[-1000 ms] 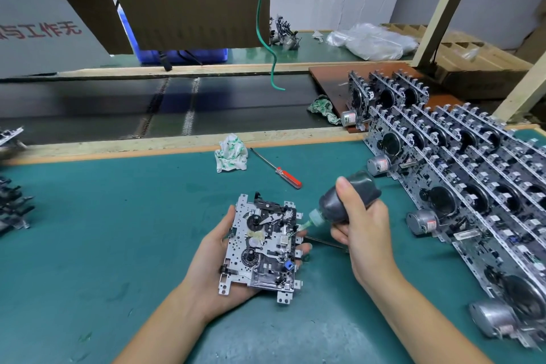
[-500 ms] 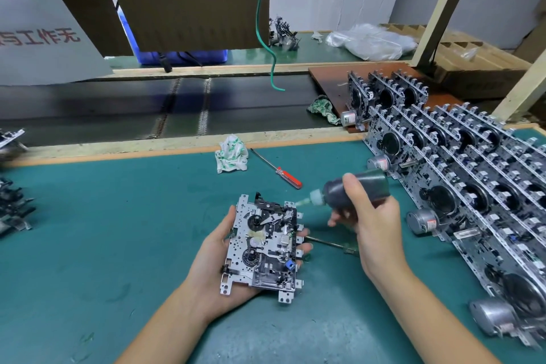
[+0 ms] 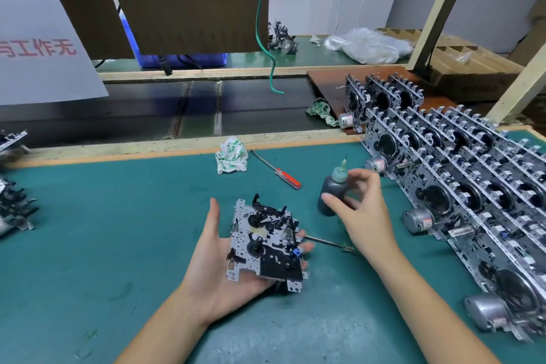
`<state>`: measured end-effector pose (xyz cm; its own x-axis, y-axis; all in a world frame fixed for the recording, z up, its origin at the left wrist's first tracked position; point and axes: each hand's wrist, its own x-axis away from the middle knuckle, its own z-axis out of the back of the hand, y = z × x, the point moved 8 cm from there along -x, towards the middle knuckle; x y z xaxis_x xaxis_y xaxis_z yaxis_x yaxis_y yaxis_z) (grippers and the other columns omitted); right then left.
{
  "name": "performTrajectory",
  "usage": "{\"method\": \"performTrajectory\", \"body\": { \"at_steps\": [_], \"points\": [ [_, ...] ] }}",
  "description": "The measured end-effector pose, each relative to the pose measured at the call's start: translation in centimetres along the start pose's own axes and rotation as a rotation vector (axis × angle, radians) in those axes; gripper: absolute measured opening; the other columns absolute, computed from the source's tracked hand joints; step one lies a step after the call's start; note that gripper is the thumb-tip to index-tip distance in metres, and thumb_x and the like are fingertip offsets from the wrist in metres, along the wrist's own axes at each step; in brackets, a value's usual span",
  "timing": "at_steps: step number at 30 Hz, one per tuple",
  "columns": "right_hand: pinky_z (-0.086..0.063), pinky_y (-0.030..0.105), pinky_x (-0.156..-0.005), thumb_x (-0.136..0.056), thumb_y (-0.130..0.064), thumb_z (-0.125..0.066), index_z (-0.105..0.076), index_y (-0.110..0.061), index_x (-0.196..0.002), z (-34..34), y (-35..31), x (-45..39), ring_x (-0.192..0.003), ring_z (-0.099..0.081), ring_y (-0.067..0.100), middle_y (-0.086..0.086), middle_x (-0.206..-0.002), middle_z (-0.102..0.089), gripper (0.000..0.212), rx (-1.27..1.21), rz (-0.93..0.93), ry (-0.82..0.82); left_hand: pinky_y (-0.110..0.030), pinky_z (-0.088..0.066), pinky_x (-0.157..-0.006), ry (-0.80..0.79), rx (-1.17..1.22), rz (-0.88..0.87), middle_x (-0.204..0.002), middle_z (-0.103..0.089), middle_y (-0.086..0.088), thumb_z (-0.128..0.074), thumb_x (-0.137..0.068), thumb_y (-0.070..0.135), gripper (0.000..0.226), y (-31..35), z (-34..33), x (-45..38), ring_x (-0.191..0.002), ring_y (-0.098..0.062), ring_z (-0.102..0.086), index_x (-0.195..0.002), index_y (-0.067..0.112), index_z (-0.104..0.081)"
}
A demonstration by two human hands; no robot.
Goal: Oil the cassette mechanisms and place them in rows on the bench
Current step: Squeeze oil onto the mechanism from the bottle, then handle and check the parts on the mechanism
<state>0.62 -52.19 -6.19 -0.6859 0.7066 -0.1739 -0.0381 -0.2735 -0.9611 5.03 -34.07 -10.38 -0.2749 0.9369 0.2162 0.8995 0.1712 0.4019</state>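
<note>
A silver and black cassette mechanism (image 3: 266,245) lies face up on my left hand (image 3: 212,269). The palm and fingers are under it and the thumb stands clear of its left edge. The dark oil bottle (image 3: 332,186) with a pale nozzle stands upright on the green bench (image 3: 118,230), just right of the mechanism. My right hand (image 3: 363,216) hovers around the bottle with its fingers spread loosely and does not grip it. Rows of finished mechanisms (image 3: 472,186) stand on edge along the right side.
A red-handled screwdriver (image 3: 283,176) and a crumpled white rag (image 3: 232,155) lie near the bench's far edge. A thin tool (image 3: 322,241) lies under my right wrist. More mechanisms (image 3: 14,210) are piled at the far left. A dark conveyor belt (image 3: 177,109) runs behind the bench.
My right hand lifted the bottle away from the mechanism, stood it upright on the bench and loosened its fingers. My left thumb came off the mechanism's edge.
</note>
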Motion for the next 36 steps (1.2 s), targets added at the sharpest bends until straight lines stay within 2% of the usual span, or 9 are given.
{"method": "performTrajectory", "body": {
  "at_steps": [3,7,10,13,18,23,28,33,36],
  "points": [
    [-0.039,0.024,-0.075,-0.079,-0.014,-0.069,-0.045,-0.023,-0.101,2.2,-4.8,1.7,-0.083,-0.05,0.015,-0.001,-0.093,-0.051,0.033,0.288,0.417,0.192,-0.057,-0.022,-0.112,-0.088,-0.052,0.05,-0.147,-0.031,-0.031,-0.039,-0.076,0.082,0.107,0.1,-1.2,0.4,-0.135,-0.046,-0.032,-0.14,-0.004,-0.038],
    [-0.038,0.025,-0.087,-0.072,-0.018,-0.061,-0.055,-0.018,-0.121,-1.3,-6.1,4.7,-0.097,-0.048,0.013,-0.004,-0.104,-0.056,0.05,0.711,0.626,-0.33,-0.053,-0.027,-0.111,-0.087,-0.263,0.165,-0.144,-0.038,-0.027,-0.03,-0.088,0.073,0.089,0.2,-1.9,0.9,-0.127,-0.043,-0.045,-0.138,0.001,-0.045],
    [-0.034,0.021,-0.088,-0.071,-0.038,-0.064,-0.058,-0.019,-0.12,-3.0,-4.3,7.6,-0.099,-0.052,0.013,-0.006,-0.103,-0.059,0.053,0.934,0.682,-0.605,-0.032,-0.045,-0.098,-0.048,-0.435,0.207,-0.126,-0.061,-0.014,-0.022,-0.091,0.069,0.08,0.1,-1.8,1.4,-0.117,-0.024,-0.059,-0.114,0.009,-0.069],
    [-0.036,0.021,-0.074,-0.071,-0.061,-0.061,-0.065,-0.02,-0.093,-2.3,-4.3,8.6,-0.079,-0.055,0.013,-0.009,-0.083,-0.059,0.046,0.948,0.732,-0.571,-0.018,-0.052,-0.056,0.22,-0.718,0.221,-0.075,-0.072,-0.004,-0.039,-0.063,0.082,0.08,1.3,1.5,1.7,-0.066,-0.016,-0.069,-0.065,0.011,-0.075],
    [-0.034,0.022,-0.068,-0.072,-0.073,-0.049,-0.059,-0.021,-0.069,-1.1,-3.8,9.1,-0.069,-0.053,0.013,-0.011,-0.069,-0.055,0.054,0.964,0.75,-0.438,-0.035,-0.057,-0.08,0.297,-0.771,0.152,-0.107,-0.07,-0.017,-0.035,-0.064,0.081,0.096,2.8,2.0,2.6,-0.093,-0.028,-0.069,-0.107,0.003,-0.07],
    [-0.031,0.023,-0.066,-0.074,-0.067,-0.052,-0.052,-0.02,-0.066,-1.3,-3.8,9.3,-0.063,-0.047,0.014,-0.01,-0.065,-0.05,0.048,0.924,0.725,-0.336,-0.03,-0.04,-0.057,0.901,-2.01,-0.244,-0.059,-0.06,0.006,-0.006,-0.051,0.099,0.089,6.7,-0.7,7.3,-0.062,-0.013,-0.057,-0.071,0.027,-0.054],
    [-0.033,0.024,-0.062,-0.071,-0.064,-0.055,-0.052,-0.018,-0.063,-1.9,-3.6,9.9,-0.061,-0.044,0.014,-0.008,-0.063,-0.048,0.047,0.969,0.754,-0.32,-0.023,-0.038,-0.065,0.752,-2.423,-0.163,-0.101,-0.065,0.018,0.001,-0.04,0.096,0.087,2.7,-1.0,7.1,-0.096,-0.005,-0.06,-0.09,0.041,-0.043],
    [-0.029,0.022,-0.058,-0.069,-0.062,-0.058,-0.054,-0.017,-0.06,-1.7,-3.8,10.0,-0.057,-0.043,0.014,-0.007,-0.059,-0.047,0.045,0.959,0.807,-0.287,-0.02,-0.029,-0.036,0.664,-2.463,-0.483,-0.04,-0.052,0.006,-0.031,-0.055,0.09,0.061,3.0,-3.2,6.9,-0.037,-0.009,-0.053,-0.05,0.03,-0.037],
    [-0.029,0.022,-0.057,-0.069,-0.061,-0.059,-0.054,-0.018,-0.058,-1.7,-4.1,9.9,-0.055,-0.043,0.014,-0.007,-0.058,-0.046,0.045,0.951,0.837,-0.288,-0.021,-0.029,-0.03,0.698,-2.423,-0.58,-0.032,-0.043,0.004,-0.039,-0.052,0.086,0.061,2.7,-2.9,6.9,-0.029,-0.012,-0.047,-0.043,0.026,-0.048]
  ]
}}
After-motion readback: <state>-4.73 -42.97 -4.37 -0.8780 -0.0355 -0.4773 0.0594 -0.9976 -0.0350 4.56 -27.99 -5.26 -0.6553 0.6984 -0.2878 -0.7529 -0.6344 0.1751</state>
